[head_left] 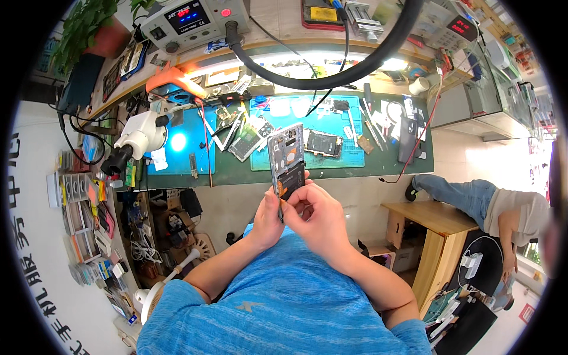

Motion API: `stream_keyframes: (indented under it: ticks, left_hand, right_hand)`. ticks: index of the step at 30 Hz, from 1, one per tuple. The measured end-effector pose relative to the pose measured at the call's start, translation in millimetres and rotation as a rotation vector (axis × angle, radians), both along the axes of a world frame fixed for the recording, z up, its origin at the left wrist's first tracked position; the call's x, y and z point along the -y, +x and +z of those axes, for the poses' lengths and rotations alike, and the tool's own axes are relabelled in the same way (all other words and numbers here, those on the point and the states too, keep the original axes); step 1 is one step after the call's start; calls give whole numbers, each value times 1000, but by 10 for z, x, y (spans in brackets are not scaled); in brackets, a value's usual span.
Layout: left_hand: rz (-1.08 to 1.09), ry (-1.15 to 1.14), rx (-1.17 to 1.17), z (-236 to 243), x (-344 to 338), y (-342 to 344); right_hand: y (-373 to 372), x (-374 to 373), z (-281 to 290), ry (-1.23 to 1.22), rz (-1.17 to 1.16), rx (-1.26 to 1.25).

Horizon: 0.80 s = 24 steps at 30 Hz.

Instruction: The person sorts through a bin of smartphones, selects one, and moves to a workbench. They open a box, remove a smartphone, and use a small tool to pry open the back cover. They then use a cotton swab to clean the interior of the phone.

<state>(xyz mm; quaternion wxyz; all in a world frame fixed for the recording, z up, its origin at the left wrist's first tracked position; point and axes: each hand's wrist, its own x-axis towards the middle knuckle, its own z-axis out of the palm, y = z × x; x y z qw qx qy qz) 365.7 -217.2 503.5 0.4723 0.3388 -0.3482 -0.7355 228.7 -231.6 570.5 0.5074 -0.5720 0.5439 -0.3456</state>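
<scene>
An opened phone (286, 155) stands tilted in front of my chest, its black battery and grey inner frame showing. Around its lower left side wraps my left hand (267, 220), the thumb against the edge. My right hand (318, 214) is at the phone's lower end, thumb and forefinger pinched close by an orange flex cable (280, 188); whether they grip the cable is hard to make out. Beyond the phone, a second opened phone (323, 144) lies on the blue work mat (260, 160).
A white microscope (142, 133) stands at the left of the bench. Phone parts (248, 139), tweezers and screwdrivers lie across the mats. A thick black hose (331, 83) arches over the bench from a soldering station (195, 21). Another person (503, 207) is at the right beside a wooden desk (432, 216).
</scene>
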Motion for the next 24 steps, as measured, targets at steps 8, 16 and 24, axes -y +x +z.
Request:
stream_keyframes:
  ticks: [8, 16, 24]
  left_hand:
    - [-18, 82, -51, -43, 20, 8]
    - [-3, 128, -160, -7, 22, -23]
    - [6, 91, -117, 7, 39, -79]
  right_hand:
    - [27, -62, -44, 5, -58, 173]
    - [-44, 73, -100, -238, -156, -48]
    - [20, 29, -132, -268, -184, -79]
